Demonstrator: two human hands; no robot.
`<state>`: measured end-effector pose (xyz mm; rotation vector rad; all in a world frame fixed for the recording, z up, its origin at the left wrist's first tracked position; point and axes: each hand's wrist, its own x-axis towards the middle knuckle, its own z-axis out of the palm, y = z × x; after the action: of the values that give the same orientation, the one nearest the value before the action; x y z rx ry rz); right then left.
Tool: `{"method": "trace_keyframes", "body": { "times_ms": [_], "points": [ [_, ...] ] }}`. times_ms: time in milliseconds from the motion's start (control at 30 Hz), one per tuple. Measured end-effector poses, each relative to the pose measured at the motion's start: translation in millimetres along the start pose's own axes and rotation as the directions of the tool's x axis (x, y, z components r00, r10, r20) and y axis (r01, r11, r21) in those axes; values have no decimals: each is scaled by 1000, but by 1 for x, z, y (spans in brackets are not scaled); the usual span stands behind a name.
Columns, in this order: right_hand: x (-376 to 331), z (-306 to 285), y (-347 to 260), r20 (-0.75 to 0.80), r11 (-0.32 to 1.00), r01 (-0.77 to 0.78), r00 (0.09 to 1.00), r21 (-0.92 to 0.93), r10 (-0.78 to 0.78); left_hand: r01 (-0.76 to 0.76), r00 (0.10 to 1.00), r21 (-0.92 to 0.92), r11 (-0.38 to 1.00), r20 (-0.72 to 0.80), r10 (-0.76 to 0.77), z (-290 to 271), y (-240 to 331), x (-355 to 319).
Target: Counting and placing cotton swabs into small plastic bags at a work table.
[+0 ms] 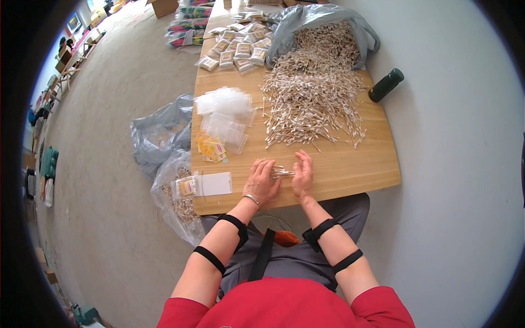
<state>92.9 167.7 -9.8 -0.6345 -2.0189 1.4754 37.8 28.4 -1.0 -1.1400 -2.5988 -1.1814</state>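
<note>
Both the left hand (261, 180) and right hand (302, 175) clasp a small bundle of cotton swabs (281, 173), while beyond them a grey bag (306, 22) spills loose swabs (311, 93) over the table (355, 164).

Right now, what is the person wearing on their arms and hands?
Short red sleeves end above the elbows, so both forearms are bare. Each forearm has two black bands, one near the wrist and one nearer the elbow. The left hand has a thin silver bracelet at its wrist. The right hand wears nothing. No gloves.
</note>
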Motion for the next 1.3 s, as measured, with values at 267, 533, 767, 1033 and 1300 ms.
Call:
{"method": "trace_keyframes", "body": {
  "times_ms": [267,533,767,1033,1300],
  "points": [
    [-13,24,-12,98,980,16,995,200,-36,-29,1000,-56,998,-6,29,-1,-2,0],
    [-32,8,-16,639,485,612,758,-624,-134,155,952,-445,882,-172,-253,1,-9,2],
    [-31,5,-25,624,467,583,777,-665,-82,177,968,-63,982,-169,-186,-1,-7,56],
    [-30,7,-28,634,514,562,772,-647,-46,202,977,12,979,-69,-201,9,-34,69],
    [-30,5,-24,638,489,565,770,-664,-24,181,984,-75,981,7,-181,-18,-29,38]
  ]
}}
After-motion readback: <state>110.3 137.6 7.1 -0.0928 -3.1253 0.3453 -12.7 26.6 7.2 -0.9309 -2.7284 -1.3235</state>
